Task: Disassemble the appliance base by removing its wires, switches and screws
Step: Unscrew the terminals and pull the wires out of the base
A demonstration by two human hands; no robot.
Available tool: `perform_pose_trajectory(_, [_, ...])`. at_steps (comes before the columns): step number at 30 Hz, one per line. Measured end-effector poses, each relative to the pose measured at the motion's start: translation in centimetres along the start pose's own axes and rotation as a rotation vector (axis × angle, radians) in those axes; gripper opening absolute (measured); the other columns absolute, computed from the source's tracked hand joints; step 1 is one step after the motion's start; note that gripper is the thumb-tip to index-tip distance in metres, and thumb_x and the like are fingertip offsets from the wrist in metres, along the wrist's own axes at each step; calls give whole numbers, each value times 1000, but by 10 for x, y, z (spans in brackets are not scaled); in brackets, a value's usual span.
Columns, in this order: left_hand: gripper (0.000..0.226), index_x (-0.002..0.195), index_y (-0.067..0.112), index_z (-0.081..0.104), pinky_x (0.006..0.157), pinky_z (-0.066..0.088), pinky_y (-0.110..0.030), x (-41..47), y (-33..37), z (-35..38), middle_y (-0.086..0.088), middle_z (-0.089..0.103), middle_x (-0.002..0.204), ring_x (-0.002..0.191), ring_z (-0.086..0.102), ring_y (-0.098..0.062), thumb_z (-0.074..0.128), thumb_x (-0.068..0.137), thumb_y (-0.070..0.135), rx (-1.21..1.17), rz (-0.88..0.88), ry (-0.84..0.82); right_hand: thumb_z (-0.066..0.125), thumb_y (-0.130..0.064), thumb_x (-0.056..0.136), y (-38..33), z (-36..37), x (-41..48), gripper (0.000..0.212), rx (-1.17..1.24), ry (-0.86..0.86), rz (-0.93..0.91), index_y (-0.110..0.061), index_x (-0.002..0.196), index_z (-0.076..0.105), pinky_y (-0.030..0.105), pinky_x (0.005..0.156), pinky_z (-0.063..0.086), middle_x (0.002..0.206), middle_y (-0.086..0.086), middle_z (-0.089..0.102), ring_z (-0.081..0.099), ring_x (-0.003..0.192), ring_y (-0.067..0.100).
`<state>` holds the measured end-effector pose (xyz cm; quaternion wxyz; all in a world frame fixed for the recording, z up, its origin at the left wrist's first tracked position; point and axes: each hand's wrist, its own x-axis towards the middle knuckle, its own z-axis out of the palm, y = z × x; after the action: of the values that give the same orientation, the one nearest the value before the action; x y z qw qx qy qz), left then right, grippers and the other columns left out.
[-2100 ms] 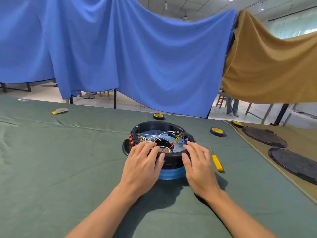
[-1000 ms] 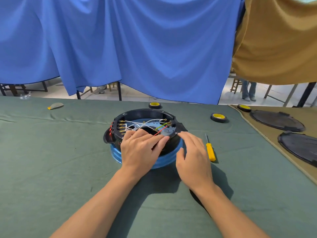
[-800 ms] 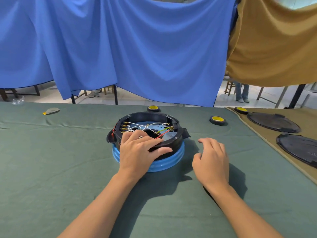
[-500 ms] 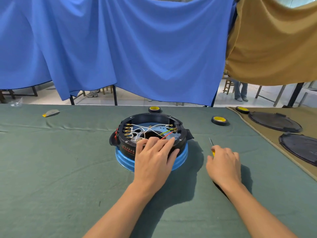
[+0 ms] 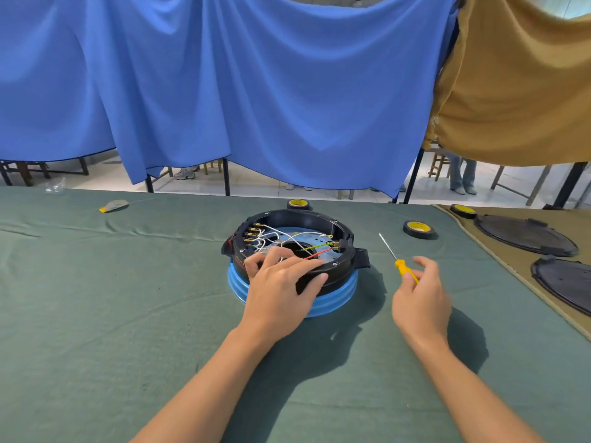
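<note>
The round appliance base point(image 5: 339, 251), black above a blue ring, lies upside down on the green cloth at the table's centre. White, red and yellow-green wires point(image 5: 313, 249) cross its open inside, and brass terminals line its left wall. My left hand point(image 5: 281, 286) rests on the base's near rim with fingers spread over it. To the right, my right hand point(image 5: 420, 298) holds a yellow-handled screwdriver point(image 5: 404, 270) lifted off the cloth, its thin shaft pointing up and away.
Three rolls of black tape with yellow cores lie behind and right of the base point(image 5: 419, 229) point(image 5: 299, 204) point(image 5: 463, 211). Two black round lids point(image 5: 524, 233) point(image 5: 566, 279) sit on a tan cloth at the right. A small grey and yellow tool point(image 5: 114, 205) lies far left.
My right hand left the base's rim, moved right to the screwdriver and picked it up. My left hand stayed on the base, which was turned slightly.
</note>
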<state>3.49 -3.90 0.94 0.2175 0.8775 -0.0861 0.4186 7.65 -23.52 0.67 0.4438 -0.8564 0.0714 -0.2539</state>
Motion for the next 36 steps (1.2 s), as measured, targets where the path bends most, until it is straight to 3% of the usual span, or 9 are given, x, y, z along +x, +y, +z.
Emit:
perform_pose_trajectory(2, [19, 91, 27, 76, 85, 24, -35, 0, 8, 3, 17, 71, 83, 93, 59, -13, 61, 87, 38, 87, 10, 12, 44, -11, 101, -3, 3, -1, 34, 149, -36, -28, -9, 135, 44, 36, 78, 47, 114, 9, 63, 68, 82, 29])
perform_pose_trajectory(4, [18, 85, 24, 74, 85, 27, -34, 5, 20, 8, 15, 70, 82, 87, 61, -16, 60, 88, 35, 193, 45, 27, 47, -14, 101, -4, 5, -1, 36, 251, -75, -26, -14, 136, 42, 14, 59, 45, 109, 2, 61, 68, 59, 12])
perform_pose_trajectory(5, [19, 84, 22, 73, 85, 28, -33, 9, 26, 12, 13, 69, 81, 85, 61, -17, 59, 89, 34, 240, 57, 25, 48, -13, 100, -4, 7, 0, 37, 289, -90, -19, -17, 136, 42, 10, 54, 42, 109, 0, 59, 67, 54, 7])
perform_pose_trajectory(11, [29, 73, 16, 65, 70, 45, -36, 40, 71, 41, 1, 64, 67, 69, 59, -22, 67, 81, 45, 514, -31, -71, 49, -3, 99, 3, 8, 7, 38, 622, -164, 171, -20, 132, 42, 19, 52, 54, 104, -2, 54, 69, 62, 13])
perform_pose_trajectory(14, [36, 74, 15, 65, 72, 46, -38, 46, 79, 54, -1, 64, 68, 70, 60, -22, 65, 82, 50, 599, -128, -142, 49, -1, 99, 6, 9, 11, 35, 714, -187, 244, -22, 127, 44, 23, 52, 55, 105, 2, 55, 65, 62, 15])
perform_pose_trajectory(19, [20, 70, 12, 70, 65, 45, -35, 42, 65, 65, -4, 60, 65, 64, 57, -25, 80, 66, 28, 712, -43, -123, 47, -1, 99, 7, 13, 12, 32, 709, -211, 227, -24, 122, 46, 22, 52, 54, 105, 1, 55, 61, 59, 12])
perform_pose_trajectory(27, [25, 77, 15, 71, 72, 42, -37, 29, 37, 44, 0, 62, 71, 73, 58, -23, 57, 84, 35, 580, 144, 8, 44, 0, 100, 7, 15, 11, 30, 713, -226, 199, -20, 122, 47, 24, 52, 51, 101, -1, 54, 56, 55, 11])
perform_pose_trajectory(36, [19, 88, 24, 77, 74, 43, -32, 29, 6, 16, 13, 69, 85, 82, 61, -17, 66, 80, 36, 265, 375, 5, 46, -1, 99, 3, 14, 7, 33, 648, -298, 113, -24, 122, 47, 23, 56, 47, 98, -7, 53, 53, 65, 10])
